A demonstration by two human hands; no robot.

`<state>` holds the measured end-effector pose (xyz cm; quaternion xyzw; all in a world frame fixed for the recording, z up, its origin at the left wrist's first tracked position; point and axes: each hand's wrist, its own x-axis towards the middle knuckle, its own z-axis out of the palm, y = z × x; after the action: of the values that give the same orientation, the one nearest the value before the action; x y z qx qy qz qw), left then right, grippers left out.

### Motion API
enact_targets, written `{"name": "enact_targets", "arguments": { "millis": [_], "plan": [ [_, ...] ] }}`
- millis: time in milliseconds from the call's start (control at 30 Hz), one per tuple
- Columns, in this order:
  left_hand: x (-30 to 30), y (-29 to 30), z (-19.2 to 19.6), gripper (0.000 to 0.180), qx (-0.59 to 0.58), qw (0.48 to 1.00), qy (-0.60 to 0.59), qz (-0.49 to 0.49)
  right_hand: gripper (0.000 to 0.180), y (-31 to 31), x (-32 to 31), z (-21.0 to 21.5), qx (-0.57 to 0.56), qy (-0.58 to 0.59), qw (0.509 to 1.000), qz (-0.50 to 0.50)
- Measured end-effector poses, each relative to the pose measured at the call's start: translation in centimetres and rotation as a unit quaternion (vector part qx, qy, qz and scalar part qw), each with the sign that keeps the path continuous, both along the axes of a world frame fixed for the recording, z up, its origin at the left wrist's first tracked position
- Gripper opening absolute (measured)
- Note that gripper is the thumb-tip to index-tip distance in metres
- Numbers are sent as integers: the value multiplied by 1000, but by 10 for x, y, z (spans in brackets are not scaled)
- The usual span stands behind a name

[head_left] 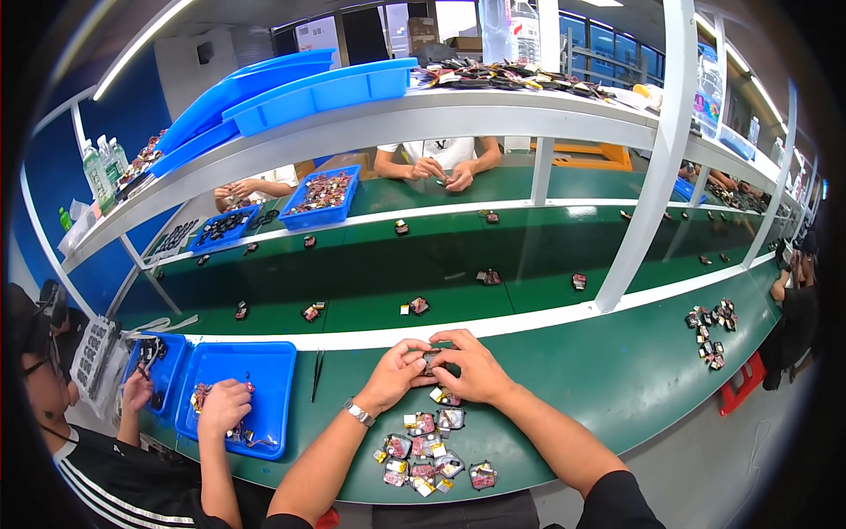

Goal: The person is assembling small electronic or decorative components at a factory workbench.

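Note:
My left hand [393, 379], with a metal watch on its wrist, and my right hand [477, 368] meet above the green bench [564, 401]. Between their fingertips they grip a small dark electronic casing [431, 361], partly hidden by the fingers. Just below my hands lies a loose pile of small electronic assemblies [423, 447] in dark casings, with red parts and white-and-yellow pieces. One assembly [483, 475] sits a little apart at the pile's right. Black tweezers [317, 376] rest on the bench left of my hands.
A co-worker's hand [226, 407] reaches into a blue tray [280, 388] at left. Beyond the white rail [352, 339], a green conveyor [370, 273] carries scattered assemblies. A white post [648, 167] and shelf stand ahead. Another cluster of assemblies [710, 331] lies at right.

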<state>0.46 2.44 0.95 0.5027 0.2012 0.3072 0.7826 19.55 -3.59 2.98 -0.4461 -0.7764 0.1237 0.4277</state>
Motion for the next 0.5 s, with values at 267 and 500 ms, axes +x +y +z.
{"name": "enact_targets", "arguments": {
  "millis": [267, 500],
  "plan": [
    [-1, 2, -1, 25, -5, 1000, -9, -4, 7, 0, -8, -4, 25, 9, 999, -41],
    [0, 4, 0, 23, -9, 1000, -9, 12, 11, 2, -13, -13, 21, 67, 996, -64]
  ]
}}
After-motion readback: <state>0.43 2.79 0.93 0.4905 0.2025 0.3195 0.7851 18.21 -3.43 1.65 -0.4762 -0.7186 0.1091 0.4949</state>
